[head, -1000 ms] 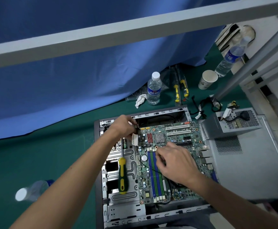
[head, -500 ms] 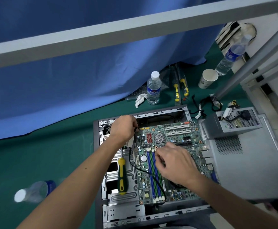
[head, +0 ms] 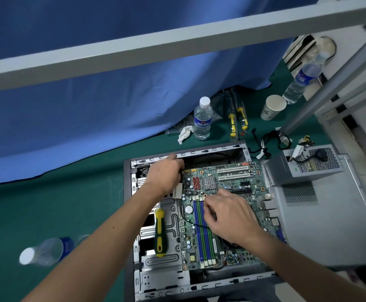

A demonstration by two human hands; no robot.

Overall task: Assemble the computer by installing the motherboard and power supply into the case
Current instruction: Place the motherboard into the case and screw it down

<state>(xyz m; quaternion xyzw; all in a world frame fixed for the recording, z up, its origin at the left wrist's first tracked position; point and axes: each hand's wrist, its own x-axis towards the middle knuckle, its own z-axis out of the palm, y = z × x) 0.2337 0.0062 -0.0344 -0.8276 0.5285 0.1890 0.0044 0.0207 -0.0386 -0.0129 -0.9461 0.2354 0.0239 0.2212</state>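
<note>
The open grey computer case [head: 128,214] lies flat on the green mat. The green motherboard [head: 227,184] sits inside it, with blue and green memory slots. At the board's far left corner my left hand [head: 166,174] is curled round a thin black cable, above a white connector [head: 177,191]. My right hand [head: 227,216] rests on the middle of the board with curled fingers on the same black cable by the memory slots. The grey power supply [head: 304,166] stands outside the case, on the side panel to the right.
A yellow-and-green screwdriver [head: 160,232] lies on the drive cage inside the case. Water bottles [head: 202,120], a paper cup [head: 272,106], two more screwdrivers [head: 237,120] and loose cables [head: 269,142] lie beyond the case. Another bottle [head: 45,251] lies at the left. The side panel [head: 330,225] lies on the right.
My left hand moved a little further toward the case's far rim, drawing the black cable along. The white connector is now uncovered below it. My right hand has hardly moved.
</note>
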